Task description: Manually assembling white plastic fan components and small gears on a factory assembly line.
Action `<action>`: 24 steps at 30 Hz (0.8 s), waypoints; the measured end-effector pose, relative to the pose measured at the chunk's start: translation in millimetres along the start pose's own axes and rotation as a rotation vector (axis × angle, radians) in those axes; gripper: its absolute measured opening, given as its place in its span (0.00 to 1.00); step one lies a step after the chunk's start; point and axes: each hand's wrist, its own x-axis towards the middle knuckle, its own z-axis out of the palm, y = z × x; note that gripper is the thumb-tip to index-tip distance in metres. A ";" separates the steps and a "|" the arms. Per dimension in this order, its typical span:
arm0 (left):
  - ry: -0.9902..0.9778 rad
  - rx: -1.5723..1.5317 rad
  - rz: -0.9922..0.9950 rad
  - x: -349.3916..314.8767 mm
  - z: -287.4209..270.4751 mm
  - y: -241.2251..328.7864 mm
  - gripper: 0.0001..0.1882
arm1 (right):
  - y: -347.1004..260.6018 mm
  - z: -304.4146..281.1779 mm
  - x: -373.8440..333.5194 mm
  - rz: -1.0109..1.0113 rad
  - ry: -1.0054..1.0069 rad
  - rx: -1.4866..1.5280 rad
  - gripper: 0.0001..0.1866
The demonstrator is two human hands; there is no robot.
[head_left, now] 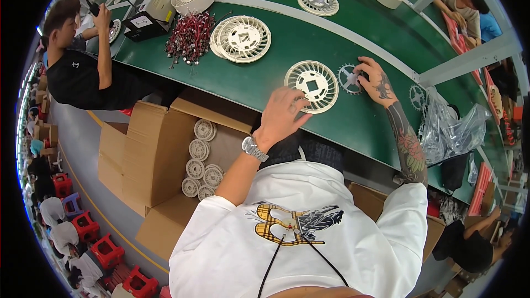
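Observation:
A round off-white disc with slanted vents around its rim and a square hole in the middle lies on the green worktable in front of me. My left hand is over its near left edge, fingers slightly blurred and thumb apart; whether it touches the disc I cannot tell. Just right of the disc is a grey spoked ring with a toothed edge. My right hand, on a tattooed arm, has its thumb and fingers closed at the right edge of that ring.
Left on the table are stacked vented discs and a heap of red and black wires. Clear plastic bags sit at the right. Below left, an open cardboard box holds several discs. A co-worker stands at the left.

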 end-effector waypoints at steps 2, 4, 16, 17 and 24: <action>0.025 0.009 -0.024 -1.6 0.0 0.8 0.16 | -4.5 -4.4 -0.5 0.071 -0.028 -0.076 0.13; 0.023 0.041 -0.022 1.9 -3.5 5.1 0.16 | -3.0 -5.3 -2.6 0.087 -0.010 -0.127 0.12; -0.136 0.144 -0.086 3.6 -3.7 6.2 0.21 | -0.6 5.5 -9.0 0.054 0.188 -0.414 0.11; -0.109 0.119 -0.078 3.1 -2.8 3.3 0.20 | -3.6 7.1 -5.9 0.027 0.226 -0.386 0.11; -0.007 0.046 -0.056 10.2 -5.3 8.9 0.20 | -75.4 -11.2 5.2 -0.230 0.007 -0.070 0.10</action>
